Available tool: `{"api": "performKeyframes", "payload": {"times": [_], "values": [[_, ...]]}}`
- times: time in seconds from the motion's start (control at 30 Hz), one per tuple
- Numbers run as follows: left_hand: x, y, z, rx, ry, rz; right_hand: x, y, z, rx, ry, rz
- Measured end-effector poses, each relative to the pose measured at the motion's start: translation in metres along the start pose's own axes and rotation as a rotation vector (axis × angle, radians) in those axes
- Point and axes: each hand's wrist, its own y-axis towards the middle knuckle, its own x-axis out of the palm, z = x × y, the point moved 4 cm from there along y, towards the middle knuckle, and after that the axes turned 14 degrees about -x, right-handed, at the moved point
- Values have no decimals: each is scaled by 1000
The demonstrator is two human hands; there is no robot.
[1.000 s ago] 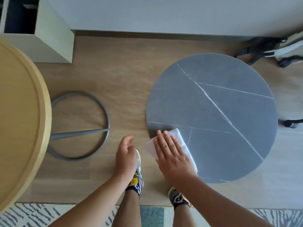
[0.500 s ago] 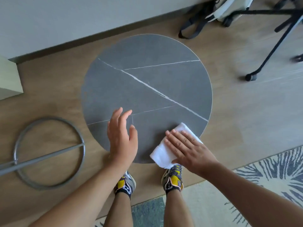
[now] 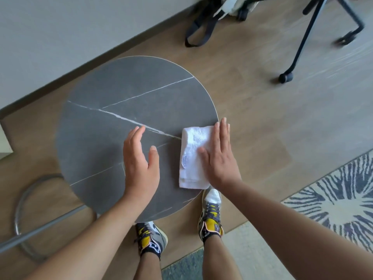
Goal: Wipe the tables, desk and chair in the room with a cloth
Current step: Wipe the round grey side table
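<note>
A round dark grey table [image 3: 121, 93] with thin white veins stands low in front of me. A folded white cloth [image 3: 191, 142] lies on its right part, near the rim. My right hand [image 3: 220, 156] presses flat on the cloth's right side, fingers stretched past the table edge. My left hand [image 3: 139, 162] is over the middle of the tabletop, fingers apart and holding nothing; I cannot tell if it touches the surface.
A black chair base on castors [image 3: 298, 47] stands at the top right, beside a bag with black straps [image 3: 199, 31]. A grey metal ring base [image 3: 24, 199] lies on the floor at the left. A patterned rug [image 3: 333, 199] lies at the right, and a wall runs behind the table.
My right hand slid the cloth from the table's near left edge round to its right side. My left hand came up over the tabletop. The view swung right.
</note>
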Motion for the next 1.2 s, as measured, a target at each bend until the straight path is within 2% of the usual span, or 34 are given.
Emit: {"api": "performKeyframes", "payload": {"times": [0.17, 0.27, 0.37, 0.43, 0.5, 0.63, 0.73, 1.0, 1.2], "values": [[-5, 11, 7, 5, -20, 29, -13, 30, 0, 282, 231, 81], [-13, 21, 5, -16, -36, 54, -20, 62, 7, 332, 235, 82], [-22, 29, 1, -10, -47, 82, -28, 103, 13, 236, -27, 89], [-32, 36, -5, -27, -62, 98, -27, 139, 9, 164, -227, 28], [-41, 41, -9, -47, -74, 111, -25, 174, 4, 100, -305, -39], [-66, 56, -23, -91, -145, 156, -7, 237, -25, -70, -394, -65], [-88, 67, -37, -93, -166, 194, 16, 267, -55, -131, -499, -77], [-137, 84, -81, -125, -200, 264, 87, 302, -137, -343, -598, -186], [-164, 94, -115, -129, -202, 274, 165, 280, -218, -633, -593, -437]]}}
